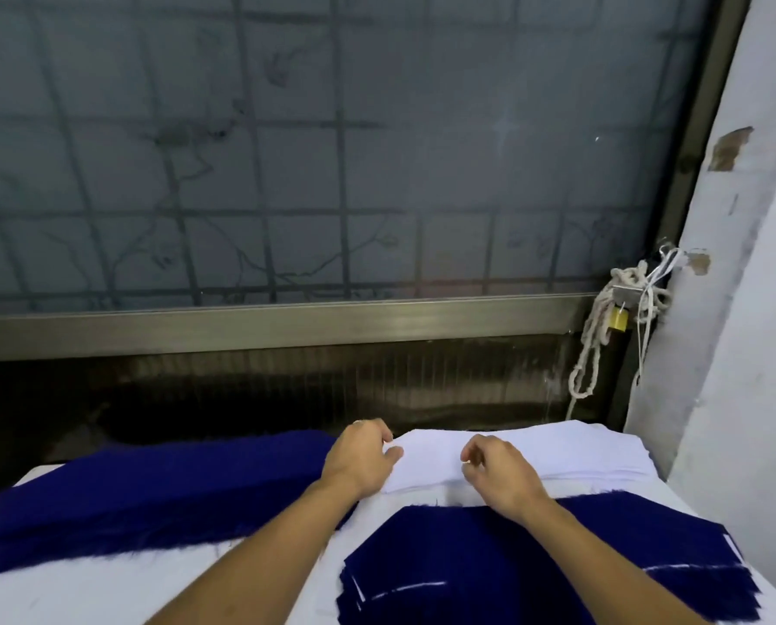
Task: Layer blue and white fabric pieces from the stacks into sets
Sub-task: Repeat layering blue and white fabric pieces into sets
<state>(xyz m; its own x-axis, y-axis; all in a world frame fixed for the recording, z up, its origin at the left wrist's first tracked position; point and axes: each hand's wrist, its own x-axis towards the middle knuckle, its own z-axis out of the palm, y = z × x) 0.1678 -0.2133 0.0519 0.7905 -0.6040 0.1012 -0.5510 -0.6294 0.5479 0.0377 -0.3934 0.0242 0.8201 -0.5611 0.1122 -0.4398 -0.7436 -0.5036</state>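
Reaching over table [106,593] with both hands to white stack [566,448] at far right. Our left hand [361,457] pinches left corner of top white piece [431,448], corner slightly raised. Our right hand [498,471] sits curled at stack's near edge, fingertips on cloth; we cannot tell if it grips. Hands near each other, not touching. Blue stack [151,493] lies left. Layered set [489,561], blue with white edges peeking, lies near right under our right forearm

blue stack [151,498]: matt cloth, fuzzy frayed edges
white stack [557,448]: smooth matt cloth
window rail [286,322]: brushed metal
padlock [619,318]: shiny yellow metal
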